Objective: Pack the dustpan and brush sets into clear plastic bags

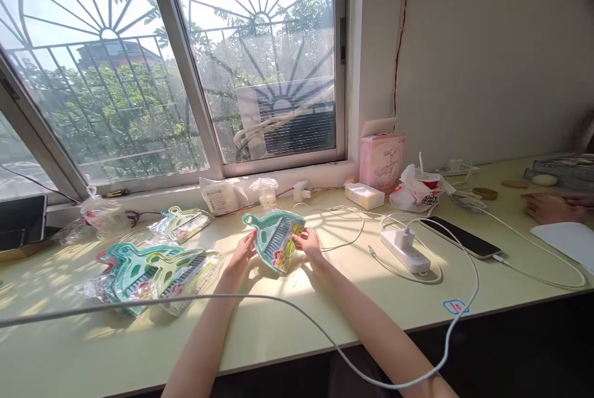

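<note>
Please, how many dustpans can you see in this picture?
5 visible: one teal dustpan, between the left hand and right hand; a pink one, another teal one and a yellow-green one overlapping at left; a second yellow-green one behind them. More may be hidden.

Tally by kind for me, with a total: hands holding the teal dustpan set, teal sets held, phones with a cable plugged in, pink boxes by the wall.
Hands, left hand and right hand: 2
Held teal dustpan set: 1
Phone: 1
Pink box: 1
Total: 5
</note>
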Motion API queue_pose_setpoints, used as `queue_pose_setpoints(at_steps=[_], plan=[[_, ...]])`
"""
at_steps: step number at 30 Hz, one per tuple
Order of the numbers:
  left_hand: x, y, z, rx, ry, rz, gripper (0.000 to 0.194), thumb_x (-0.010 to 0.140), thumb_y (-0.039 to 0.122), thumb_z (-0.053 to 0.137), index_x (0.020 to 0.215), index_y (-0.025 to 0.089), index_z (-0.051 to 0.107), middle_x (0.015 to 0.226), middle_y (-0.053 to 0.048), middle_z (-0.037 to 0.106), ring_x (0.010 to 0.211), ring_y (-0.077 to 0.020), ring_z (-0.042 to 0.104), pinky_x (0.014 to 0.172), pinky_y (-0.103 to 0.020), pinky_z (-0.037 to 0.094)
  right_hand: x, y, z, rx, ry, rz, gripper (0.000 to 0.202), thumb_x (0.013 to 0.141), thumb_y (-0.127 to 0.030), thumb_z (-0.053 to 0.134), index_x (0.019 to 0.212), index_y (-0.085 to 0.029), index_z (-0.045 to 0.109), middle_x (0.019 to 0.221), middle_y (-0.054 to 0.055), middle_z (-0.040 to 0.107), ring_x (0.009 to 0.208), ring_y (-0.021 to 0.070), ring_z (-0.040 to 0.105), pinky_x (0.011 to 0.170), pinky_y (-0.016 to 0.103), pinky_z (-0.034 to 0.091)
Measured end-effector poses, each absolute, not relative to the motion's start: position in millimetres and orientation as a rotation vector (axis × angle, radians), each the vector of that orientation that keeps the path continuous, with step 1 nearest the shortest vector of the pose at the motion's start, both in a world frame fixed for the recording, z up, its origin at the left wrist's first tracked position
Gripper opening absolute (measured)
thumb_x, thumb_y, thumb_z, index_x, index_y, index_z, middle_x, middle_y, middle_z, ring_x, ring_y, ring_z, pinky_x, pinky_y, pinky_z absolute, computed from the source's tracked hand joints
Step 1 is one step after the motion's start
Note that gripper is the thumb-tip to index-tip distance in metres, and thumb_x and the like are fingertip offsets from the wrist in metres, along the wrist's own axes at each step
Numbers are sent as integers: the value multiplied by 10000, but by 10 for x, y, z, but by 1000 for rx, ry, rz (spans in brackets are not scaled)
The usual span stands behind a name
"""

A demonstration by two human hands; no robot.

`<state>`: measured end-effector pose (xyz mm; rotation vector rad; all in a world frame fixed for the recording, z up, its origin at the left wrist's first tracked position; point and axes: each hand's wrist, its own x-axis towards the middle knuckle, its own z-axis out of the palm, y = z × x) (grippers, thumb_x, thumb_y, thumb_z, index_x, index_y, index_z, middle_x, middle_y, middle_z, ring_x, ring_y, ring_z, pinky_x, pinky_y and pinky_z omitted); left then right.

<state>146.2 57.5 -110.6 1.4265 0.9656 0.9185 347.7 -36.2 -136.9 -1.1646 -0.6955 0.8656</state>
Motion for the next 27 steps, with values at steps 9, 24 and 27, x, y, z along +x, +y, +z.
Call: queue_pose_setpoints(at_steps=[9,24,27], plan=[[1286,754,-1128,1017,1169,1408,141,847,211,797,919,144,696,855,-97,786,844,-217,782,852,-369,646,3652,-469,-1219,-1108,-655,1022,351,683,-141,843,929,-225,607,838,43,767,828,248,790,797,400,676],[1573,469,-1084,1799,811,1570,630,995,704,493,1361,198,582,1464,-205,616,1469,-368,511,1236,-598,366,3645,-405,-1254,-768,-486,933,365,673,-177,872,954,-232,645,935,47,784,926,226,776,848,356,652],[1870,403,-1212,1588,669,1345,636,939,672,600,1363,200,563,1267,-171,708,1220,-342,676,1059,-528,530,3662,-371,-1331,-853,-611,965,344,681,-229,865,961,-217,666,925,62,779,881,223,766,842,368,637]])
